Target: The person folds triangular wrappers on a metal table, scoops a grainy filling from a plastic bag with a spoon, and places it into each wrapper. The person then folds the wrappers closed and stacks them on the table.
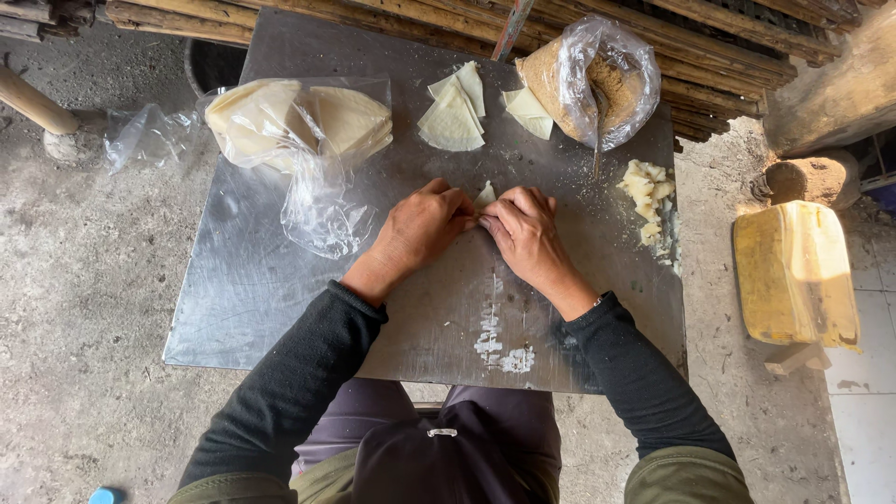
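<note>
My left hand (420, 229) and my right hand (525, 233) meet at the middle of a grey metal tabletop (252, 280). Both pinch a small pale wrapper piece (484, 195), whose tip pokes up between the fingers. Just beyond the hands lie loose triangular wrappers (452, 119) and another wrapper (527, 112). A clear plastic bag of brown crumbly filling (597, 79) with a spoon handle in it stands at the far right. A heap of folded pale pieces (647, 191) rests to the right of my right hand.
An open plastic bag with stacked pale wrappers (299, 121) lies at the far left of the tabletop. Bamboo poles (709, 37) run behind the table. A yellow container (793, 271) sits on the ground at the right. White smears (499, 350) mark the table's near edge.
</note>
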